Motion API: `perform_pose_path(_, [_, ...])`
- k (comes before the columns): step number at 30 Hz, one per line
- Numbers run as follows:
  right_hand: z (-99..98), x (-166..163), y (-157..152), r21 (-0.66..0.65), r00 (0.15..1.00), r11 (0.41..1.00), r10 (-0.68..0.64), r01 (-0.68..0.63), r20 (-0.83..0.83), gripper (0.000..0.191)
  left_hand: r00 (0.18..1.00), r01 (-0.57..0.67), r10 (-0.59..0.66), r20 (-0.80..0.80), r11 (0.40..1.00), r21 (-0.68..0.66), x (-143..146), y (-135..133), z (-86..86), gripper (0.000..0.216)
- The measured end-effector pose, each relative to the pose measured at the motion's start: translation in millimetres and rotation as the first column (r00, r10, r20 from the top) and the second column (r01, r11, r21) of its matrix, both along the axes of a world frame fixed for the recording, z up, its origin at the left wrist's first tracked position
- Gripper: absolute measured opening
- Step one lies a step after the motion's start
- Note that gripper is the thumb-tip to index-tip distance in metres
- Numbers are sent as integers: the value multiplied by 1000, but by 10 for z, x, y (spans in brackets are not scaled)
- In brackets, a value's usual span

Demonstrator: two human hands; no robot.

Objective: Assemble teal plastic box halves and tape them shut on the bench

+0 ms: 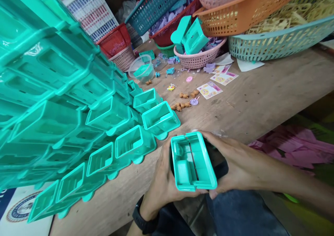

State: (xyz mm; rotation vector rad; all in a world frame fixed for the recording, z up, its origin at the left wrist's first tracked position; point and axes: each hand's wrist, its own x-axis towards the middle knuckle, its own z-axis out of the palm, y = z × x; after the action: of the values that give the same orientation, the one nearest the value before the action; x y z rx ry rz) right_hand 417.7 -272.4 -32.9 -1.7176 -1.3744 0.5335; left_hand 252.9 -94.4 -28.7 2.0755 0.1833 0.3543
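Both hands hold one teal plastic box part [192, 162] just off the near edge of the wooden table [261, 100]. Its open, compartmented side faces up toward me. My left hand [161, 180] grips its left side, with a black watch on the wrist. My right hand [235, 163] wraps its right side, fingers curled round it. A dark piece shows under the part between my hands; what it is I cannot make out.
A big stack of matching teal box parts [78, 114] fills the table's left. Small brown pieces [182, 102], sticker sheets [210, 89] and a clear tub [142, 68] lie mid-table. Pink, orange, red and teal baskets [245, 13] crowd the back. Pink material [297, 149] lies low right.
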Motion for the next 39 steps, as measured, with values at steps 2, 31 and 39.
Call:
perform_pose_path(2, [-9,4,0,13,1000,1000,-2,2,3,133,1000,12,-11,4,1000,-2,-7,6,-2,120])
perform_pose_path(31, [-57,9,8,130,1000,991,30,-30,-2,128,998,42,-42,44,999,14,8,18,16,118])
perform_pose_path(39, [-37,17,1,132,996,988,84,-82,-13,138,1000,19,-19,4,999,35,25,34,19,120])
